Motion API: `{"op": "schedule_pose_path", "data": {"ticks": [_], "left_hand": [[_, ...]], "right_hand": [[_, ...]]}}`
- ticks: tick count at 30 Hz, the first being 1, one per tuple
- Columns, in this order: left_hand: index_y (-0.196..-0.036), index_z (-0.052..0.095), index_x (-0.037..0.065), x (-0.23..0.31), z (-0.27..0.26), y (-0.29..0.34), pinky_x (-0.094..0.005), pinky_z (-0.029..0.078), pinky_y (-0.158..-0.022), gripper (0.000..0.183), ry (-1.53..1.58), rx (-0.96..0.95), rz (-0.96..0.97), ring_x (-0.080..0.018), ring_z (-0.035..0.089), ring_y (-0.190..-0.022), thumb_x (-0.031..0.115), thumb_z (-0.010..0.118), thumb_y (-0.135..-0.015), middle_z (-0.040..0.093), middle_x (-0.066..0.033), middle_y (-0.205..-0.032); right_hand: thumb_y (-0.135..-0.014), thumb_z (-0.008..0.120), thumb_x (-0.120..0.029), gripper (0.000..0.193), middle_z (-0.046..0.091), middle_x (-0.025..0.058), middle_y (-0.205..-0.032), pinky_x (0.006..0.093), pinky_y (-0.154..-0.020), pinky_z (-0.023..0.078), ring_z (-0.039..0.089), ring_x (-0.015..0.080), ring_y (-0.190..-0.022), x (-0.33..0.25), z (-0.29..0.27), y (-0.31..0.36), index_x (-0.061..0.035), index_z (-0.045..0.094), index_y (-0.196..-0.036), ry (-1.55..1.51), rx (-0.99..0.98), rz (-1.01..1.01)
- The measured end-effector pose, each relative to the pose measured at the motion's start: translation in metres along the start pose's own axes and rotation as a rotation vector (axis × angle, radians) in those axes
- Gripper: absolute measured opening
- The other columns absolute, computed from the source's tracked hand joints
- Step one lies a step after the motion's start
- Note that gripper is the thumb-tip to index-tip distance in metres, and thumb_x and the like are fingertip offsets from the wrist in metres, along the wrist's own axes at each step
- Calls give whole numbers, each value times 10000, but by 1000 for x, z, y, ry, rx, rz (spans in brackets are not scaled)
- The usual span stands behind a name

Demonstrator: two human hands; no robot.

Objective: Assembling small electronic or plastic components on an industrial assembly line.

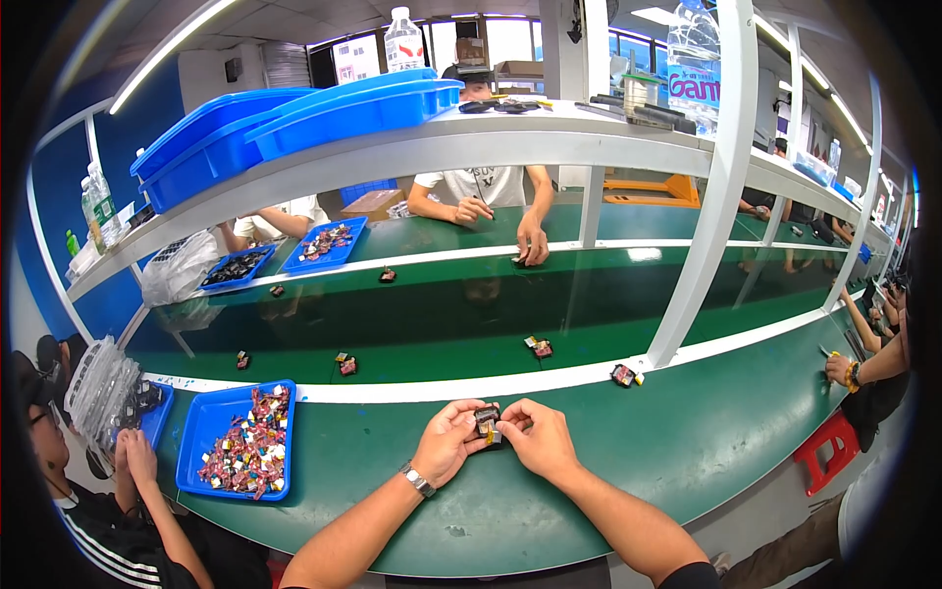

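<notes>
Over the green table, between my two hands, is a small black casing with a yellow and white bit at its lower side. My left hand, with a metal watch at its wrist, grips the casing from the left. The fingers of my right hand are bent and pinch at its right side; the fingertips partly cover it. To the left of my left hand sits a blue tray heaped with small red, white and yellow parts.
Beyond a white rail, a green belt carries several small black-and-red pieces. Another piece lies on the rail by a white post. Blue trays rest on the overhead shelf. Co-workers' hands are across, left and right.
</notes>
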State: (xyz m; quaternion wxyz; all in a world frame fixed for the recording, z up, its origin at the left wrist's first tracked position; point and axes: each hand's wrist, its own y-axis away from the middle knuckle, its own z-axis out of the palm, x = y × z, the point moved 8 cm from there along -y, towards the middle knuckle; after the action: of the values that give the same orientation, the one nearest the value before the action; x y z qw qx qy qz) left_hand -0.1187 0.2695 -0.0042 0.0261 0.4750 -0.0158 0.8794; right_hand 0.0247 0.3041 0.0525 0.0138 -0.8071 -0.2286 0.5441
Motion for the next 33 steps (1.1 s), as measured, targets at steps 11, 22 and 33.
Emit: {"op": "schedule_pose_path", "data": {"ticks": [11,22,33], "left_hand": [[-1221,510,48,1,1,1,-370,532,-935,243,-36,13,3,-198,611,-1116,160,514,-1005,581,-114,-1290],[-1206,515,44,1,-1,1,-391,532,-935,232,-16,41,3,-201,610,-1096,148,526,-999,597,-111,-1245],[-1212,516,37,-2,0,-2,-404,528,-946,243,-23,15,-2,-205,612,-1097,141,534,-993,603,-102,-1234]], "right_hand": [[-799,730,-50,138,696,84,-801,282,-648,528,650,149,-676,10,2,-4,10,664,-904,-66,-29,57],[-778,733,-14,121,666,97,-821,297,-598,536,669,201,-667,-16,0,6,-17,702,-894,134,88,-273],[-778,711,-52,119,645,98,-849,393,-678,540,649,295,-773,-18,3,9,-49,665,-888,285,84,-381]]}}
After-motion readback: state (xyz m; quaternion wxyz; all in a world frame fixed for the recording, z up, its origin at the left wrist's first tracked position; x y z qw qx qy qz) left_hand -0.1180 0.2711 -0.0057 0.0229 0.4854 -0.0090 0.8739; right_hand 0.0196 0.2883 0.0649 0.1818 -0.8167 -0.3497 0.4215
